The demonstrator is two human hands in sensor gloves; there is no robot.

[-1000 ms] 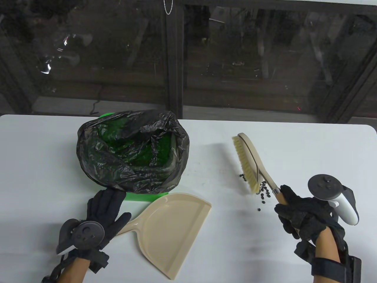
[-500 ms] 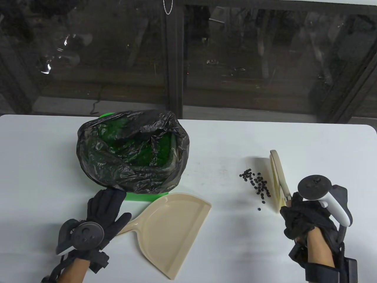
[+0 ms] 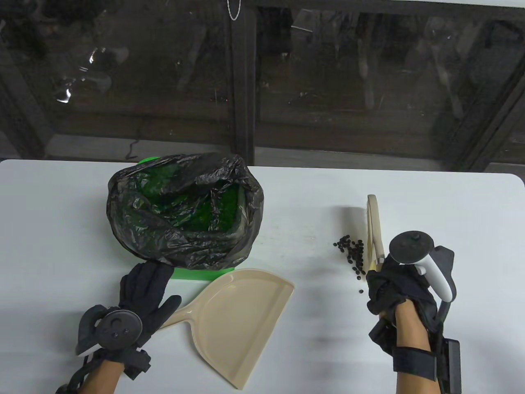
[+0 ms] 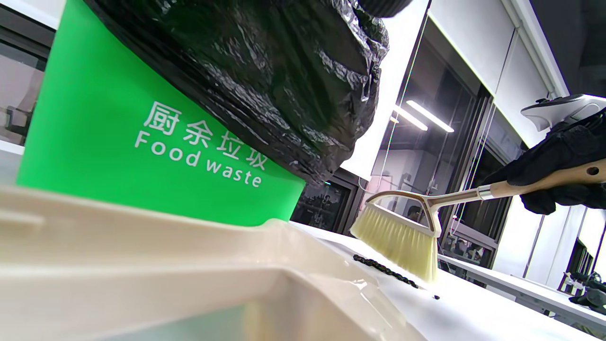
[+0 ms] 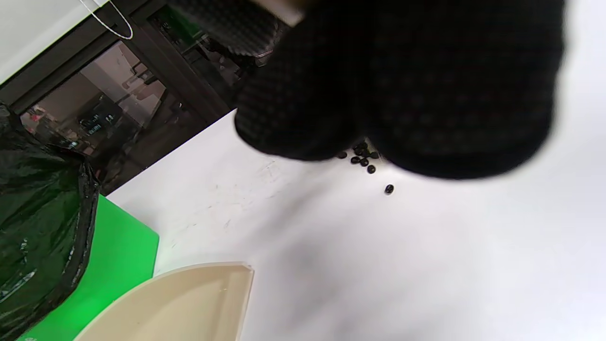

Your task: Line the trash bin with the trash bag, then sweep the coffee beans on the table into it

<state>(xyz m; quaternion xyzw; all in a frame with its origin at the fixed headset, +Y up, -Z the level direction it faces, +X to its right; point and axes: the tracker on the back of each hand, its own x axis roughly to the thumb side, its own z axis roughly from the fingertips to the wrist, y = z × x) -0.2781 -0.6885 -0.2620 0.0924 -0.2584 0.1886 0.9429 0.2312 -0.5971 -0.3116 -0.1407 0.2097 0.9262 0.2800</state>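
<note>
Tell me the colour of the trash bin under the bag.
Bright green with white lettering, clearest in the left wrist view.

Even overhead light, soft shadows on the bench; window glare; nearby dustpan and right-hand glove blurred.

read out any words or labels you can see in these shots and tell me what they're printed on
"厨余垃圾": white characters on the side of the green trash bin, left wrist view.
"Food waste": white letters just below them on the same side.
No other text is readable; the dustpan, brush and trash bag show no print.
</note>
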